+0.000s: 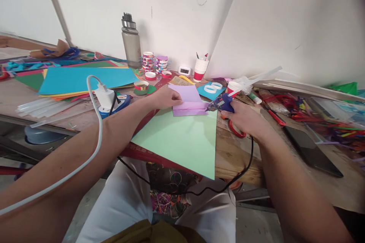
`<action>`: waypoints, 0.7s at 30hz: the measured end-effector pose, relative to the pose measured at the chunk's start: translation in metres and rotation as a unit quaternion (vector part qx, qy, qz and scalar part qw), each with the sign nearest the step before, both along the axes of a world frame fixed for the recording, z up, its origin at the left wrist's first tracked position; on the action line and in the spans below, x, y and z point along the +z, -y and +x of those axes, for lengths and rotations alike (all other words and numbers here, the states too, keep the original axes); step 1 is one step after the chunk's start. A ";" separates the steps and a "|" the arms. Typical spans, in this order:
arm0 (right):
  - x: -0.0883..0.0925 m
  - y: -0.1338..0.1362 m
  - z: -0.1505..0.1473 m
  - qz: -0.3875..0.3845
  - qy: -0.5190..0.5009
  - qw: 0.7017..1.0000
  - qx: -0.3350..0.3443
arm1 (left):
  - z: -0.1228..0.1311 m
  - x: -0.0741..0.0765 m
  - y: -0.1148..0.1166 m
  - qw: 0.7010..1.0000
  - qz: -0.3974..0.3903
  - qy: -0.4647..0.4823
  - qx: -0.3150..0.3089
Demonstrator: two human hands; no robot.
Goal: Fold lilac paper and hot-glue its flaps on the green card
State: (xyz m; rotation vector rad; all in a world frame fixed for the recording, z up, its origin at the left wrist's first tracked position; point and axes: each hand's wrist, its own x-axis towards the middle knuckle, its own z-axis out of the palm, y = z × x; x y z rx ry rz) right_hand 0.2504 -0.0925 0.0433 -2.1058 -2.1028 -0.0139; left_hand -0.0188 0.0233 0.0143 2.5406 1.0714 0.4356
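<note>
My right hand (242, 115) grips a blue hot glue gun (222, 103). Its nozzle points left, at the right end of a folded strip on the lilac paper (186, 93). My left hand (167, 98) is closed on the left edge of that paper, fingertips at the fold. Beneath lies a large light green sheet (182, 140), overhanging the table's front edge. From the gun a black cord (247, 167) hangs in a loop across my lap. Just below the right hand lies a red-handled pair of scissors (237, 130), partly hidden.
A power strip with a white plug (104, 98) sits left, beside clear glue sticks (48, 102) and coloured sheets (88, 79). Behind stand a bottle (131, 45), stacked paper rings (148, 62), a clock (184, 70) and paper cups (200, 69). Right: a phone (312, 152) and a cutter (276, 117).
</note>
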 end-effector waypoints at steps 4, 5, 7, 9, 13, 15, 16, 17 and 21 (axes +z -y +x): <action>0.000 0.000 -0.004 0.006 0.001 1.000 -0.009 | 0.002 0.001 0.005 0.999 -0.036 -0.002 -0.009; 0.000 0.000 -0.005 0.009 0.004 1.000 -0.012 | 0.003 0.001 0.005 0.999 -0.038 -0.004 -0.009; 0.000 0.000 -0.007 0.011 0.008 1.000 -0.009 | 0.003 0.001 0.006 1.000 -0.029 -0.006 -0.009; 0.000 0.000 -0.008 0.008 -0.001 1.000 0.000 | 0.003 0.000 0.005 1.000 -0.020 -0.009 -0.009; 0.001 0.001 -0.009 -0.006 -0.031 0.999 0.023 | 0.003 -0.001 0.003 1.000 -0.026 -0.012 -0.003; 0.002 0.002 -0.010 -0.016 -0.042 0.998 0.032 | 0.003 -0.001 0.003 1.000 -0.022 -0.015 0.001; 0.002 0.002 -0.010 -0.021 -0.045 0.998 0.033 | 0.003 -0.001 0.003 1.000 -0.018 -0.018 0.002; 0.002 0.002 -0.009 -0.022 -0.046 0.998 0.033 | 0.003 -0.001 0.003 1.000 -0.015 -0.021 0.003; 0.002 0.000 0.002 -0.004 -0.025 1.000 0.018 | 0.002 -0.001 0.002 1.000 -0.008 -0.024 -0.001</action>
